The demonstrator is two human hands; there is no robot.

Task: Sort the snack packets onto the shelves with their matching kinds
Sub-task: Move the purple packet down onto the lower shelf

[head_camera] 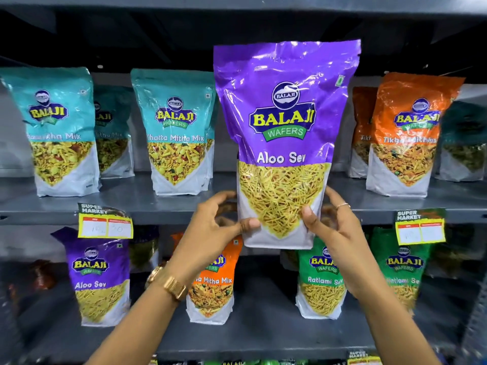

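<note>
Grey shelving (158, 206) ahead, two tiers. My left hand (210, 233) and right hand (337, 230) pinch purple Aloo Sev packet (286, 133) at bottom corners, upright, before upper tier. Matching Aloo Sev pack (98, 275) sits lower left, nearer left hand.

Price tag (105, 224) figures too faint to read. Orange packet (213, 285) on lower shelf partly hidden behind left hand (210, 233); its name is cut short. Far-right dark packet (463, 143) blurred, label illegible.
</note>
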